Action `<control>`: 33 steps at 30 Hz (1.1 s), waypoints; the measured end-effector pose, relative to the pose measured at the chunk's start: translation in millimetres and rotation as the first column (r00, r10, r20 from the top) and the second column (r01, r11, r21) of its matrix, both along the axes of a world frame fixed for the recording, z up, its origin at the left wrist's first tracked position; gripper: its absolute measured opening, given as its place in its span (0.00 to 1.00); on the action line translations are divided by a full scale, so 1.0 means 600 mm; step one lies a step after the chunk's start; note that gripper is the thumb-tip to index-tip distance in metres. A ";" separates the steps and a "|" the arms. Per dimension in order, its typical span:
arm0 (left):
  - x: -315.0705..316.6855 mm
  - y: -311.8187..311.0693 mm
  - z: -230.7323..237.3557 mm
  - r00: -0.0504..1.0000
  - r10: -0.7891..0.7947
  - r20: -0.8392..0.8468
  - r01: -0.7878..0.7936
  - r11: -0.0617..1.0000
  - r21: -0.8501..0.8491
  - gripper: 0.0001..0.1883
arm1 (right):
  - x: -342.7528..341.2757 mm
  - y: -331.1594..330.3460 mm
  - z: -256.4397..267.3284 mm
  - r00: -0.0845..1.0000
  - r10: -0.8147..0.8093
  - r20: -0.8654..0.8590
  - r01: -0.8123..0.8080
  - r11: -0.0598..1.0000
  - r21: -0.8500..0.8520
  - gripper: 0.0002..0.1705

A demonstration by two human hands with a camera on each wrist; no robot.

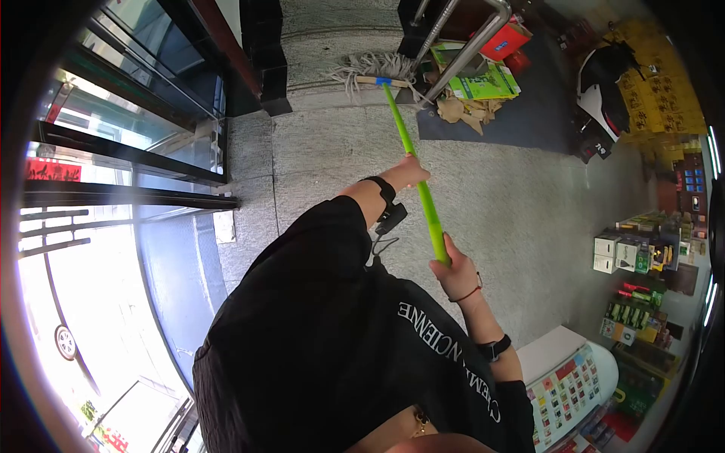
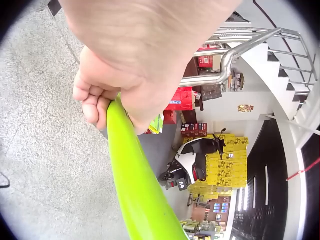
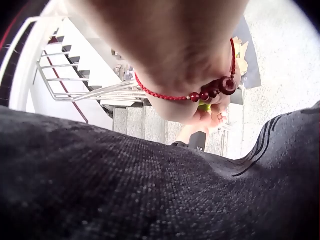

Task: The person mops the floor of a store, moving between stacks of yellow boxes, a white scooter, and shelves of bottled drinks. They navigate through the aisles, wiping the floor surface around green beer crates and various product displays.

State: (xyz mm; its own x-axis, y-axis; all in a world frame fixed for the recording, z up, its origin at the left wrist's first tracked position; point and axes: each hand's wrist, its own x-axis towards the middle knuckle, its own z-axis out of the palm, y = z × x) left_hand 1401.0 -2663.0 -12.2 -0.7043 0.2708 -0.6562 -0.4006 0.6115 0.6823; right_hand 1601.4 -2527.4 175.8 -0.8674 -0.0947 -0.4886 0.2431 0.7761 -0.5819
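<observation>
A mop with a bright green handle [image 1: 432, 219] slants across the head view. Its grey string head [image 1: 355, 75] lies spread on the stone floor at the top, beside a blue clamp [image 1: 384, 81]. My left hand [image 1: 408, 172] grips the handle partway along; in the left wrist view its fingers [image 2: 95, 107] curl round the green shaft. Closer to my body, my right hand [image 1: 458, 278] holds the handle near its upper end. In the right wrist view, the wrist with its red beaded bracelet [image 3: 212, 92] hides most of that grip.
A steel railing [image 1: 472, 49] stands just right of the mop head, with green packages [image 1: 483, 83] and torn cardboard [image 1: 462, 113] beside it on a dark mat. A scooter [image 1: 602, 113] is parked farther right. Glass doors [image 1: 151, 90] line the left; a display counter [image 1: 566, 392] is at lower right.
</observation>
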 end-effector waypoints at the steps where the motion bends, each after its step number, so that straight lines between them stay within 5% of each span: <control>1: 0.001 -0.020 0.008 0.999 0.030 0.020 -0.030 0.999 -0.024 0.46 | -0.005 -0.005 0.000 0.999 0.052 -0.005 -0.052 0.999 0.016 0.37; 8: 0.036 -0.161 0.000 0.955 0.293 0.037 -0.292 0.956 -0.033 0.26 | -0.036 -0.032 -0.032 0.940 0.248 -0.234 -0.279 0.954 -0.110 0.35; 11: 0.053 -0.205 0.023 0.935 0.354 0.024 -0.351 0.932 -0.094 0.21 | -0.048 -0.047 -0.023 0.967 0.252 -0.025 -0.253 0.950 -0.183 0.35; 18: 0.113 -0.212 0.045 0.803 0.583 -0.124 -0.586 0.810 0.019 0.42 | -0.011 -0.028 -0.009 0.936 0.310 -0.168 -0.334 0.932 -0.141 0.34; 29: 0.101 -0.146 0.210 0.755 0.508 -0.415 -0.550 0.835 0.020 0.50 | 0.021 0.026 0.025 0.959 0.198 -0.201 -0.235 0.955 -0.182 0.36; 33: 0.075 -0.160 0.234 0.737 0.473 -0.483 -0.542 0.841 -0.002 0.51 | 0.006 0.013 -0.007 0.919 0.156 -0.361 -0.254 0.936 -0.244 0.37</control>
State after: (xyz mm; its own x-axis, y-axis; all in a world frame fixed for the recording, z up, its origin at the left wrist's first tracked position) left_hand 1445.8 -2758.8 128.3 -0.9312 -0.2784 -0.2354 -0.3502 0.5038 0.7896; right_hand 1604.7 -2519.5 171.6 -0.9200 -0.3781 -0.1035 -0.1485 0.5806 -0.8006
